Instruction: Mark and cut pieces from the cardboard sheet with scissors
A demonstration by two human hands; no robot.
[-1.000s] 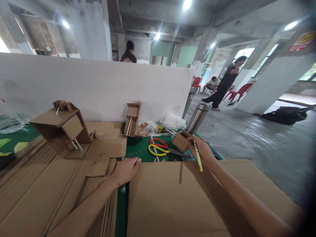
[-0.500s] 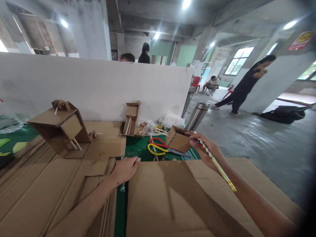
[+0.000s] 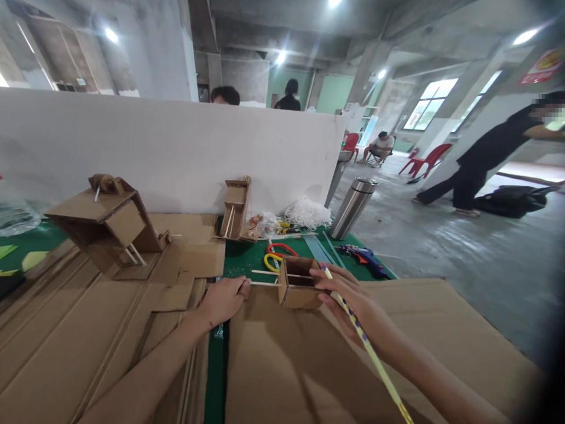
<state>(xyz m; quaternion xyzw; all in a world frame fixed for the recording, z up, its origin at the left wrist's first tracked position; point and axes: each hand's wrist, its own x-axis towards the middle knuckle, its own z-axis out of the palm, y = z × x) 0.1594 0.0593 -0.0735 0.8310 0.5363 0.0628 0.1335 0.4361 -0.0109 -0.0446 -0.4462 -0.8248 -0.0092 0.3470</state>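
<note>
Reaching forward in the head view, the right hand [image 3: 361,301] is being bent around the right end of a small box [image 3: 302,298], which is being gripped at a big cardboard sheet's [image 3: 273,365] far edge. A slim yellow rod [image 3: 375,357] with blue spots is being held there too, slanting down rightward. The left hand [image 3: 224,301] is being rested palm down, left of the box. Its fingertips are being met by the nearer of two thin, pale sticks [image 3: 265,284]; whether it is being pinched cannot be told. A far red and yellow sign [image 3: 542,66] is being shown, its writing too blurry to read. The box is being seen open on top, with flat brown cardboard walls.
</note>
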